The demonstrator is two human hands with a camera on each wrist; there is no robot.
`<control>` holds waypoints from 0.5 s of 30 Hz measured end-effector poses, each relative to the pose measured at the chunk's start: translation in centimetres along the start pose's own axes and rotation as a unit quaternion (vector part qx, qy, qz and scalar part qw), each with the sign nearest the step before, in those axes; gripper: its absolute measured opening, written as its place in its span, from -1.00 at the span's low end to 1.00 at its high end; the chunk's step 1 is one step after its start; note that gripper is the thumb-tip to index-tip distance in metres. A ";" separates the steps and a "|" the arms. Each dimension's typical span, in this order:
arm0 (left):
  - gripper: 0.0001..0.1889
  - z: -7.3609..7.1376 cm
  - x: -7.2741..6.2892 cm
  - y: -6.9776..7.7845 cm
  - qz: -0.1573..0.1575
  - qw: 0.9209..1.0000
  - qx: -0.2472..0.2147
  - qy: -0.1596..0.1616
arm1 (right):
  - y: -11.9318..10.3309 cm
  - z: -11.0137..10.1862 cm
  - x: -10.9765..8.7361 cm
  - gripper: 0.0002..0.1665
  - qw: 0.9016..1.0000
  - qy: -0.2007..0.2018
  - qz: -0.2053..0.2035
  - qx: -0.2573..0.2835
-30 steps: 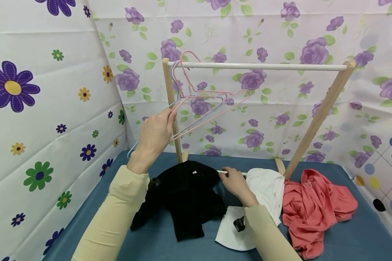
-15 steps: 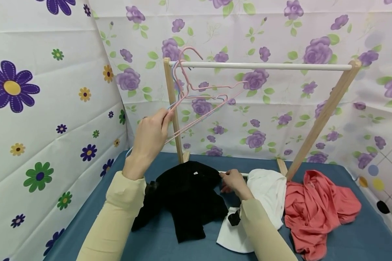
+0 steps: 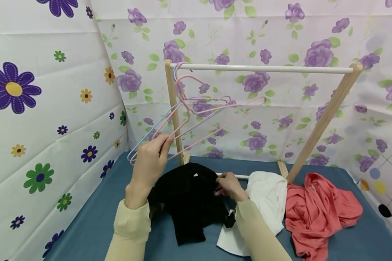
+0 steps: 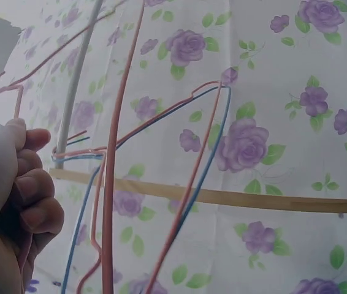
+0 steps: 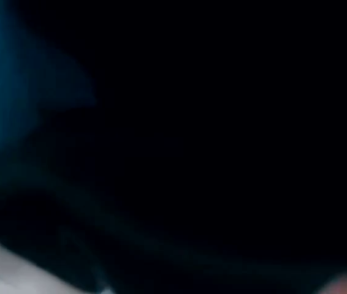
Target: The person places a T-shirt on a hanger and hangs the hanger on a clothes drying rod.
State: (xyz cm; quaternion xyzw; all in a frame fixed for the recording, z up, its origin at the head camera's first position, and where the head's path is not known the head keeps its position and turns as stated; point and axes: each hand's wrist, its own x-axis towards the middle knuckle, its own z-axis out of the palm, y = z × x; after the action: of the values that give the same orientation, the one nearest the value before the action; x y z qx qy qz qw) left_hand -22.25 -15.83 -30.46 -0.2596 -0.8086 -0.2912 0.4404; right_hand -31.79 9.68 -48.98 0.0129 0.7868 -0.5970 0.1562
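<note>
My left hand (image 3: 148,163) grips a pink wire hanger (image 3: 189,75) by one slanting arm, its hook in front of and below the white rod. In the left wrist view the fingers of the left hand (image 4: 29,190) are curled. Another pink hanger (image 3: 229,97) and a blue hanger (image 3: 151,129) hang together at the rod's left end. My right hand (image 3: 229,185) pinches the right edge of a black garment (image 3: 189,195) lying on the blue surface. Nearly all of the right wrist view is dark cloth (image 5: 222,135), hiding the fingertips.
A rack with a white top rod (image 3: 264,68) and wooden legs (image 3: 323,125) stands behind the clothes. A white garment (image 3: 268,192) lies right of my right hand, then a coral-red garment (image 3: 317,214). Flowered sheets (image 3: 281,40) hang behind and at the sides.
The pink hanger in my left hand has come down, its hook passing from above the rod to below it. My right hand has shifted slightly left onto the black garment's edge.
</note>
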 end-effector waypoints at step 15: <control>-0.89 0.7 -4.5 -1.4 -0.007 0.998 -0.019 0.051 | -0.6 1.9 0.2 -0.70 0.995 0.040 -0.025 -0.086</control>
State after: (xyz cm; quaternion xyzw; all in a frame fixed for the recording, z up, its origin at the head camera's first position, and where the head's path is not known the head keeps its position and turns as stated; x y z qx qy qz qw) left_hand -21.46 -17.06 -34.95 -0.2469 -0.7812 -0.3223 0.4743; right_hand -31.67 7.69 -48.96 0.0033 0.8407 -0.5302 0.1102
